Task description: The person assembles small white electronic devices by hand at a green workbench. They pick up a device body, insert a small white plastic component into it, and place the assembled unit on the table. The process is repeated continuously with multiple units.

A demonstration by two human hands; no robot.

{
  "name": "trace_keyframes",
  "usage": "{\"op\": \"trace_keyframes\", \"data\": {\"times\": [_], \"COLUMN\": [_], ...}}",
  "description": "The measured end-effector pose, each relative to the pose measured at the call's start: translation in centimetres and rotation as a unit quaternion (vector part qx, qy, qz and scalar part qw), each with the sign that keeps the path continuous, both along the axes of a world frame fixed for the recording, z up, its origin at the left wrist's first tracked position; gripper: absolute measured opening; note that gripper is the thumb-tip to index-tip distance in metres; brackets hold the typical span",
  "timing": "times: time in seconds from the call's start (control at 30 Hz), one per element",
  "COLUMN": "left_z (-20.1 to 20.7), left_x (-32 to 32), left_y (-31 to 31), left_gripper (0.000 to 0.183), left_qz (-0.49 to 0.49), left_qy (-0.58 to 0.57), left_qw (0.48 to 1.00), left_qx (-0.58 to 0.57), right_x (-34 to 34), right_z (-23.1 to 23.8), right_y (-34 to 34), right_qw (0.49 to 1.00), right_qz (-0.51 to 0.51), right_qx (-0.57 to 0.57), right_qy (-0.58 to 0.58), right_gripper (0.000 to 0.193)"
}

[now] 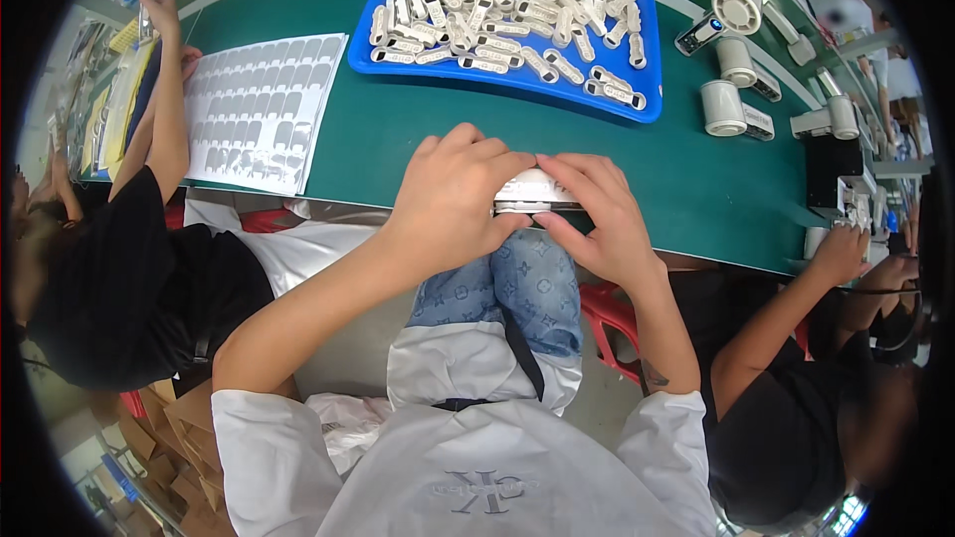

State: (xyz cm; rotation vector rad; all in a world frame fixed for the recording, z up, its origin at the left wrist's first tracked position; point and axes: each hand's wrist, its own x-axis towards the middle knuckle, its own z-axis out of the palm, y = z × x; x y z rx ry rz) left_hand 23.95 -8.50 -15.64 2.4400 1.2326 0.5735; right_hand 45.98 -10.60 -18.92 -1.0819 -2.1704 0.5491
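In front of the blue tray, a white piece, apparently a device casing, was pinched at either end by the left hand and the right hand.

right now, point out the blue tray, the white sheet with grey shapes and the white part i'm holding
Blue tray (653, 70), head view: on its right rim
White sheet with grey shapes (261, 111), head view: near its middle
White part (527, 187), head view: on its upper side
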Motion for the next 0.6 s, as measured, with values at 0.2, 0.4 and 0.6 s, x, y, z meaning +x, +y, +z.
{"op": "trace_keyframes", "data": {"times": [0.2,0.4,0.6], "left_z": [-0.4,-0.9,-0.2], "left_x": [0.1,-0.1,0.0], "left_y": [-0.4,-0.5,0.2], "left_gripper": [0.051,0.047,0.044], "left_qz": [0.014,0.01,0.003], "left_qy": [-0.02,-0.019,-0.013], "left_qw": [1.0,0.999,1.0], "left_qx": [0.008,0.031,0.0], "right_x": [-0.6,-1.0,-1.0], "right_z": [-0.3,-0.7,-1.2], "right_y": [-0.5,-0.7,-0.7], "right_qw": [1.0,0.998,0.998], "right_qz": [-0.018,-0.035,-0.041], "right_qx": [0.018,0.046,0.049], "right_qy": [0.007,0.009,0.028], "right_gripper": [0.054,0.05,0.051]}}
